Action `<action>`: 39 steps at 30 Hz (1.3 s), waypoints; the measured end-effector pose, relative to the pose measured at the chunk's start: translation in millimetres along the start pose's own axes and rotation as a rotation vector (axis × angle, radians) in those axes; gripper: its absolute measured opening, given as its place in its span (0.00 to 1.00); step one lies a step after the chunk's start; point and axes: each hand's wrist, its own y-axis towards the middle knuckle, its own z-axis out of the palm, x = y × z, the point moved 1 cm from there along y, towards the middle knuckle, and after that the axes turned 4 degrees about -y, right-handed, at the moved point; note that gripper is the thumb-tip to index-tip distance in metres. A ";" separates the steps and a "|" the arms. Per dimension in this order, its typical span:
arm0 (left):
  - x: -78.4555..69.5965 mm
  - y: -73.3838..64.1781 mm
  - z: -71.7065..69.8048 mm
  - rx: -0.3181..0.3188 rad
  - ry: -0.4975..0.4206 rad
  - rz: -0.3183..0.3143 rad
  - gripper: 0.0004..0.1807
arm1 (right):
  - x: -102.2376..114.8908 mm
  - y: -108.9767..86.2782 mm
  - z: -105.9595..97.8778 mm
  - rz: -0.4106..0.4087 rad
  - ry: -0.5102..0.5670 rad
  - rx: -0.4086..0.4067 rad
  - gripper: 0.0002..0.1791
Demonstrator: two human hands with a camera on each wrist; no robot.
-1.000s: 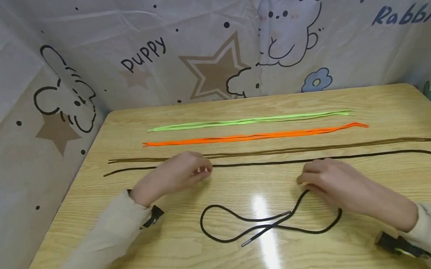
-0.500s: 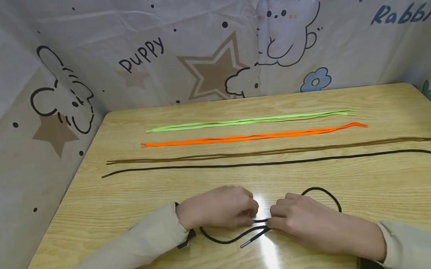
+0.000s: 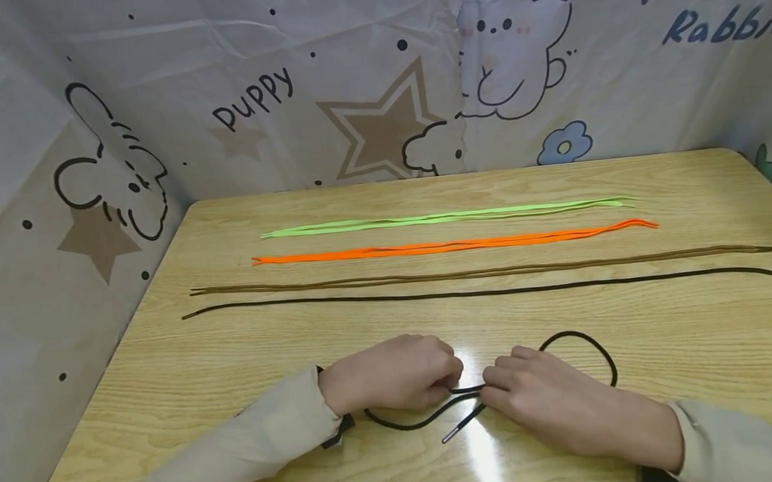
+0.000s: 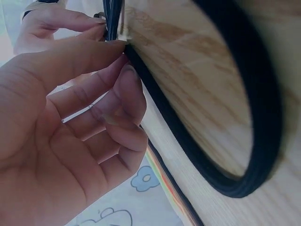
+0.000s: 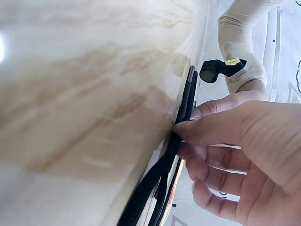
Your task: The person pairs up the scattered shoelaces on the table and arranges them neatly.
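Observation:
A black round shoelace (image 3: pixel 590 339) with a metal tip lies in loops near the front of the table. My left hand (image 3: pixel 393 372) pinches one stretch of it between thumb and forefinger, and the loop bends round below that hand in the left wrist view. Just to the right, my right hand (image 3: pixel 545 398) pinches the lace where its strands cross; the right wrist view has several black strands (image 5: pixel 162 165) running together at the thumb and fingertip. A tipped end (image 3: pixel 453 431) sticks out toward the front between the hands.
Behind the hands, a straight black shoelace (image 3: pixel 426 296) spans the wooden table (image 3: pixel 237 360). Farther back lie a brown pair of laces (image 3: pixel 489 271), an orange pair (image 3: pixel 329 256) and a green pair (image 3: pixel 519 208), roughly parallel. A printed cloth (image 3: pixel 182 56) hangs along the table's back and left.
Both hands have come forward and closer together, and the left hand has taken hold of the looped black shoelace. Over the last half second the lace and its tipped end shifted slightly.

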 end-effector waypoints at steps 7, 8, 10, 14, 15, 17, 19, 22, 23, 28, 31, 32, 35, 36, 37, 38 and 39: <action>2.6 -3.0 0.5 -0.005 -0.005 -0.040 0.09 | 0.6 1.9 0.4 0.010 -0.005 0.015 0.08; 3.5 -3.9 0.2 -0.005 -0.012 -0.047 0.09 | 0.6 2.1 0.3 0.011 -0.005 0.022 0.08; 5.8 -6.3 -0.7 -0.005 -0.027 -0.068 0.09 | 0.7 2.2 0.4 0.010 -0.011 0.033 0.08; 12.4 -13.9 -4.1 -0.038 -0.056 -0.094 0.10 | 1.3 2.0 0.4 -0.001 -0.047 0.041 0.06; 14.3 -16.2 -5.2 -0.049 -0.065 -0.099 0.10 | 1.4 2.1 0.3 -0.001 -0.057 0.042 0.06; 18.1 -21.7 -7.3 -0.077 -0.084 -0.100 0.09 | 1.6 2.1 -0.1 0.000 -0.071 0.052 0.07; 21.7 -28.4 -9.4 -0.107 -0.102 -0.105 0.07 | 1.3 2.3 -0.7 0.005 -0.077 0.070 0.07; 26.6 -38.9 -12.9 -0.151 -0.136 -0.121 0.06 | -0.2 1.8 -2.1 0.004 -0.084 0.104 0.09; 28.1 -42.1 -14.1 -0.165 -0.144 -0.126 0.06 | -0.8 1.5 -2.7 0.002 -0.086 0.111 0.09; 33.4 -56.8 -22.1 -0.216 -0.192 -0.170 0.02 | -3.8 1.1 -7.5 -0.009 -0.071 0.101 0.09; 36.6 -69.3 -28.2 -0.251 -0.226 -0.204 0.02 | -7.1 0.7 -13.3 0.003 -0.035 0.071 0.11; 37.4 -74.8 -30.5 -0.268 -0.241 -0.218 0.03 | -9.1 0.5 -15.7 0.013 -0.016 0.055 0.12; 40.8 -95.0 -38.2 -0.328 -0.277 -0.256 0.02 | -18.5 -1.2 -24.5 0.036 0.069 -0.045 0.10; 41.9 -103.1 -40.9 -0.351 -0.290 -0.274 0.02 | -22.7 -2.1 -28.1 0.046 0.098 -0.090 0.06; 43.2 -111.7 -43.5 -0.380 -0.305 -0.289 0.02 | -27.3 -3.2 -32.1 0.054 0.133 -0.145 0.03; 44.2 -120.9 -46.2 -0.414 -0.319 -0.300 0.02 | -32.2 -4.7 -36.6 0.066 0.168 -0.199 0.02; 45.2 -130.6 -48.7 -0.451 -0.335 -0.310 0.02 | -37.2 -6.9 -41.8 0.079 0.203 -0.250 0.05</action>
